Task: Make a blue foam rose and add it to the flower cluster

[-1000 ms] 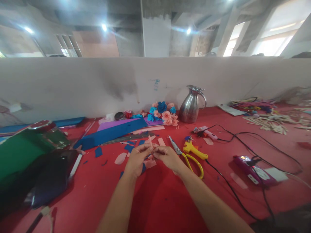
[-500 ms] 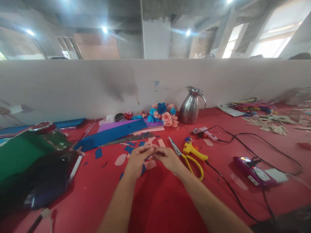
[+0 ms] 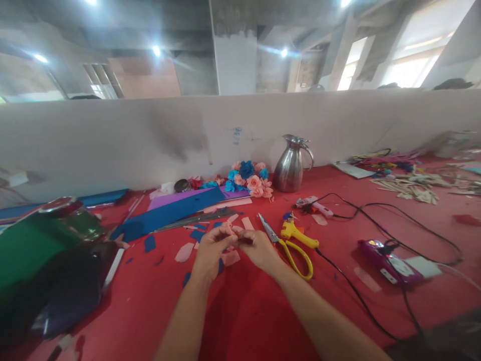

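Note:
My left hand [image 3: 210, 250] pinches a small pink paper piece [image 3: 228, 229] above the red table. Close against it, my right hand [image 3: 259, 249] has its fingertips pressed together at the same piece; how much of it they grip is hidden. Pink scraps [image 3: 184, 252] and blue scraps [image 3: 150, 243] lie around and under the hands. Yellow-handled scissors [image 3: 296, 258] rest just right of my right hand, partly open. Beside them lies a yellow glue gun [image 3: 299, 234]. Behind the hands is a bunch of pink and blue paper flowers [image 3: 248, 178].
A metal jug [image 3: 289, 168] stands by the white partition [image 3: 169, 135]. Black cords run from a purple power strip [image 3: 391, 263] at right. Blue paper [image 3: 173, 212], a jar [image 3: 71, 215] and a dark bag [image 3: 71, 286] are at left. Pale strips [image 3: 409, 190] lie far right.
The pink piece has turned and sits lower between my fingertips, which have shifted slightly around it. The whole view has moved a little, so the table things appear farther left.

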Available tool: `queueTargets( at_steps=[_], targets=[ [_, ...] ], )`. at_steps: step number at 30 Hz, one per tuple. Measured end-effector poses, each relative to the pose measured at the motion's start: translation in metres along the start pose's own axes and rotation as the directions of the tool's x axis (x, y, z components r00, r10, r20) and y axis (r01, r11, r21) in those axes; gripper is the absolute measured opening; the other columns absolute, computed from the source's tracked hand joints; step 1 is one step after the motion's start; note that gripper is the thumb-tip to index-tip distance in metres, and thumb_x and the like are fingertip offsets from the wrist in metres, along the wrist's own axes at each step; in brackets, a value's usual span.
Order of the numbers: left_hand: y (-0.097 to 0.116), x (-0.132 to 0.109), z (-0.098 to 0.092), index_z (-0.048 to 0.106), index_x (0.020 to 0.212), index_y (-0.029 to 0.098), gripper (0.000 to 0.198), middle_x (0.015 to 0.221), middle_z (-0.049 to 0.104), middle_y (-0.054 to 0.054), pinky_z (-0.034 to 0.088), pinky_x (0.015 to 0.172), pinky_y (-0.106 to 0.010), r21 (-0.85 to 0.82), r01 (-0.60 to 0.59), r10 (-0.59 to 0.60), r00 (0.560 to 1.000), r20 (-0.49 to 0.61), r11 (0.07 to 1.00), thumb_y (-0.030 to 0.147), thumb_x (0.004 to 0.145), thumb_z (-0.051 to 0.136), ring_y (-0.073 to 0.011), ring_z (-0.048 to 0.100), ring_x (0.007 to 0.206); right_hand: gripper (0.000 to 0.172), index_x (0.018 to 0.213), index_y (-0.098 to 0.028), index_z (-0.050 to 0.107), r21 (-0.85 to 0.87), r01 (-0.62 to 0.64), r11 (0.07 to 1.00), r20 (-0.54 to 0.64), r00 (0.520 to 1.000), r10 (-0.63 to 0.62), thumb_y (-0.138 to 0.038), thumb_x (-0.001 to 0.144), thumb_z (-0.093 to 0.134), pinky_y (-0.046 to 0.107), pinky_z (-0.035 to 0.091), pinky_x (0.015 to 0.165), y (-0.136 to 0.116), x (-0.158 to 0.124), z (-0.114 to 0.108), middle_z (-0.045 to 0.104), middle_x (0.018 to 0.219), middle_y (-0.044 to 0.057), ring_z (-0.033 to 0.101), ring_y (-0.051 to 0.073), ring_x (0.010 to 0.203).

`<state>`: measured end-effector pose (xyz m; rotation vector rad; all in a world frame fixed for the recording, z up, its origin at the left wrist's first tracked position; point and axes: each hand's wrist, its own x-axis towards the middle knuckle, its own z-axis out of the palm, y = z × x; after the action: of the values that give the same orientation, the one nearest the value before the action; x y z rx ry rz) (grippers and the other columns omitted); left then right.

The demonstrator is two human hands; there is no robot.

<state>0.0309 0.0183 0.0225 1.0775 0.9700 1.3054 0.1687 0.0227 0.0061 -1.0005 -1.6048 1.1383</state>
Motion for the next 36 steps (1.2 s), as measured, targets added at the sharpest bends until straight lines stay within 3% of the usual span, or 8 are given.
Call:
queueTargets(
  at_steps=[8,12,17,21,24,28,33,36],
  targets=[
    [-0.003,0.000,0.000,0.072,0.077,0.018,0.018,0.075,0.069,-0.003,0.043,0.060,-0.023,0.051,0.021,-0.020,1.000,-0.005,0.998,0.028,0.063,0.076,-0.0134,0.058,0.067,0.015,0.068,-0.018,0.066,0.075,-0.006,0.997,0.011,1.000,0.006,-0.028,0.076,0.058,0.028,0.046,0.068,-0.009,-0.001,0.000,0.067,0.073,0.001,0.061,0.018,0.071],
    [-0.004,0.001,-0.001,0.074,0.083,0.016,0.022,0.078,0.070,-0.006,0.044,0.067,-0.025,0.045,0.015,-0.016,0.999,0.032,0.999,0.031,0.067,0.073,-0.0168,0.061,0.076,0.016,0.066,-0.017,0.066,0.103,0.027,0.994,-0.005,1.000,-0.027,-0.028,0.075,0.059,0.028,0.046,0.069,-0.005,0.000,0.000,0.066,0.071,0.001,0.060,0.017,0.071],
    [-0.006,0.002,-0.005,0.067,0.063,0.016,0.016,0.064,0.062,0.000,0.042,0.062,-0.023,0.074,-0.028,0.024,0.998,0.055,0.997,0.030,0.068,0.073,-0.0114,0.053,0.062,0.016,0.070,-0.018,0.068,0.179,0.000,0.984,0.016,1.000,-0.003,-0.032,0.074,0.062,0.029,0.048,0.072,0.002,0.001,0.005,0.067,0.076,0.002,0.062,0.019,0.075],
    [-0.007,0.002,-0.004,0.061,0.054,0.015,0.021,0.056,0.055,0.003,0.040,0.056,-0.022,0.053,-0.005,0.006,1.000,-0.015,0.999,0.027,0.061,0.077,-0.0099,0.050,0.056,0.015,0.070,-0.019,0.069,0.205,-0.042,0.978,0.030,0.999,0.036,-0.033,0.072,0.064,0.030,0.050,0.072,0.005,0.002,0.009,0.068,0.072,0.001,0.063,0.019,0.074],
    [-0.006,0.002,-0.003,0.066,0.061,0.015,0.017,0.059,0.060,0.001,0.040,0.056,-0.022,0.007,0.039,-0.038,0.999,-0.020,0.999,0.026,0.058,0.079,-0.0102,0.052,0.056,0.015,0.070,-0.020,0.068,0.274,-0.061,0.960,0.032,0.998,0.054,-0.034,0.072,0.065,0.031,0.051,0.073,0.003,0.002,0.011,0.067,0.070,0.000,0.064,0.018,0.072],
    [-0.005,0.002,-0.004,0.073,0.084,0.016,0.027,0.075,0.068,-0.004,0.041,0.059,-0.022,-0.034,0.118,-0.117,0.992,0.041,0.992,0.031,0.063,0.077,-0.0122,0.057,0.065,0.018,0.067,-0.019,0.067,0.292,-0.029,0.956,0.033,0.999,0.020,-0.034,0.075,0.061,0.031,0.050,0.074,-0.001,0.001,0.009,0.067,0.070,0.001,0.064,0.018,0.071],
    [-0.007,0.002,-0.007,0.071,0.071,0.015,0.016,0.069,0.066,-0.003,0.042,0.060,-0.023,-0.028,0.053,-0.052,0.998,0.037,0.998,0.028,0.064,0.076,-0.0121,0.056,0.063,0.017,0.069,-0.018,0.067,0.247,0.002,0.969,0.019,1.000,-0.007,-0.034,0.075,0.061,0.030,0.049,0.073,-0.006,0.000,0.007,0.068,0.075,0.001,0.063,0.018,0.073],
    [-0.007,0.002,-0.006,0.072,0.075,0.015,0.016,0.071,0.067,-0.003,0.042,0.059,-0.023,-0.038,0.071,-0.069,0.997,0.043,0.997,0.026,0.064,0.076,-0.0116,0.056,0.062,0.017,0.068,-0.019,0.065,0.253,0.000,0.967,-0.001,1.000,0.000,-0.034,0.075,0.061,0.030,0.050,0.071,-0.007,-0.001,0.007,0.067,0.072,0.001,0.063,0.018,0.071]
  ],
)
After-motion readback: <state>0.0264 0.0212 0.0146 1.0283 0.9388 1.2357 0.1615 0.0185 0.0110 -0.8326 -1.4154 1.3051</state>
